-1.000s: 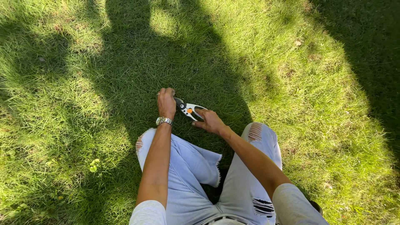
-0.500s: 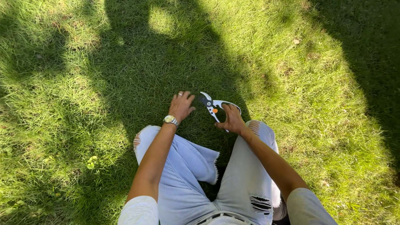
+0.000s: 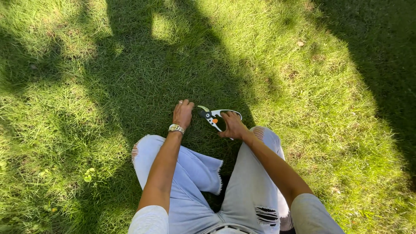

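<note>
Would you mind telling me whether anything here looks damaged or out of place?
Little stands out. The pale jeans are ripped at both knees and the thigh, probably by design. The right hand holds pruning shears over the grass; the left hand rests beside them.

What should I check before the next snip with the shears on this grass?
1. Grip: right hand holds the shears by the handles. Ok.
2. Blades: open, pointing toward the left hand. Ok.
3. Left hand: down in the grass, very close to the blade tips. Not ok, move it away first.
4. Grass between the blades: too small to tell. Cannot tell.
5. Knees: behind both hands, away from the blades. Ok.
6. Light: hands work in shadow, but the shears show clearly. Ok.
</note>
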